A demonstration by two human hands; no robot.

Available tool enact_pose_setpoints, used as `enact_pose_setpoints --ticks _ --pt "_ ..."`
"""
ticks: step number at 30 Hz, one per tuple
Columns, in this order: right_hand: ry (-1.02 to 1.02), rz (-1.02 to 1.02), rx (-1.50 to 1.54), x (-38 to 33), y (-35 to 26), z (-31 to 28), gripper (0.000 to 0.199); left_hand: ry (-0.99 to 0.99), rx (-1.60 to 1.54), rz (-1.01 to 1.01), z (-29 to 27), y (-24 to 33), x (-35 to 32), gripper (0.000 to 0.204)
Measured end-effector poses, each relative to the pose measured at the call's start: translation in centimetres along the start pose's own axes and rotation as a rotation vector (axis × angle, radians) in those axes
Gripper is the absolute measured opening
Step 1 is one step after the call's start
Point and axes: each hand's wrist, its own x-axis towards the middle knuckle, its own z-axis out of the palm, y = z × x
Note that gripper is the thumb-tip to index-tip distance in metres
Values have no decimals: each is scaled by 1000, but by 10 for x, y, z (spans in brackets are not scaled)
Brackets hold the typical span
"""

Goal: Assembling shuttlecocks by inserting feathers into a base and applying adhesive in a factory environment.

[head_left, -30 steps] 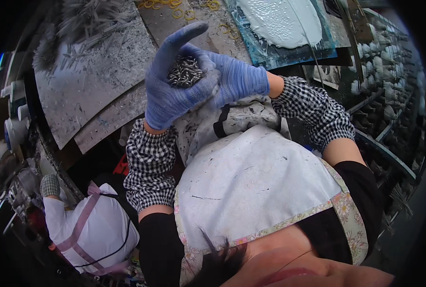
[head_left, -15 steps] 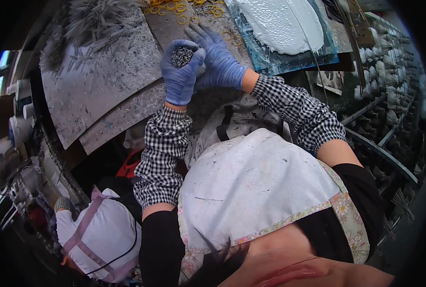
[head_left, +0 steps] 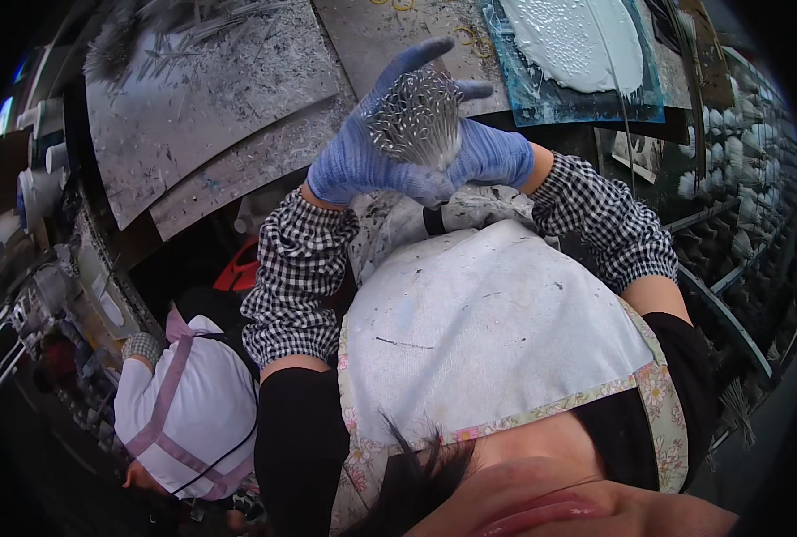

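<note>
Both gloved hands are closing around a bundle of thin grey bristles (head_left: 414,115), its cut ends facing the camera. The left hand (head_left: 363,157) is wrapping the bundle from the left, forefinger stretched upward; the right hand (head_left: 488,154) is cupping it from the right, thumb lying across the top. Both grips are shut on the bundle, with nothing loose showing between the palms.

The bundle is being held in the air above the grey worktop (head_left: 237,107), over its near edge and about midway along it, not resting on anything. Toward the far right corner a blue tray (head_left: 517,85) is carrying a white, dimpled mass (head_left: 578,36). Loose strands are lying scattered toward the far left corner.

Against the picture half a second back, the hands are standing nearer the camera and the bundle's end face is turned more squarely toward it. My judgement: the bundle is being presented for a check of how evenly the ends lie, not being set down.

Below left, another person in a white top (head_left: 179,403) is crouching, apart from this work.
</note>
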Motion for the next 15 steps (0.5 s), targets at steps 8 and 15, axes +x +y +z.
enact_pose_setpoints --ticks 8,15 --pt "7 -180 -305 -4 -57 -34 86 172 639 388 -5 19 18 54" --pt "367 -946 -266 43 -27 -41 97 324 1003 512 11 26 29 34"
